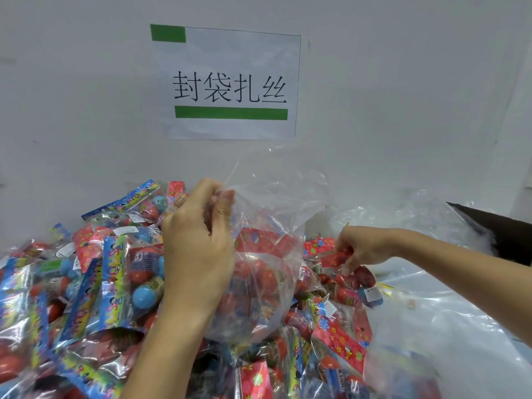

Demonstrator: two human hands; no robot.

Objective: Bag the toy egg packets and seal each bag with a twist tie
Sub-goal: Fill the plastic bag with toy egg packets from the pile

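My left hand (198,243) grips the gathered rim of a clear plastic bag (267,231), which hangs open over the pile with red toy egg packets inside. My right hand (357,249) reaches to the right of the bag and pinches a red toy egg packet (362,276) lying on the heap. A big pile of toy egg packets (86,283), with blue and red header cards and blue and red eggs, covers the table from the left edge to the middle. A few yellow twist ties (384,286) lie just right of the gripped packet.
A white wall stands close behind the pile, bearing a paper sign (230,84) with green bars. Loose clear plastic bags (431,312) lie spread at the right. A dark box edge (501,226) juts in at the far right.
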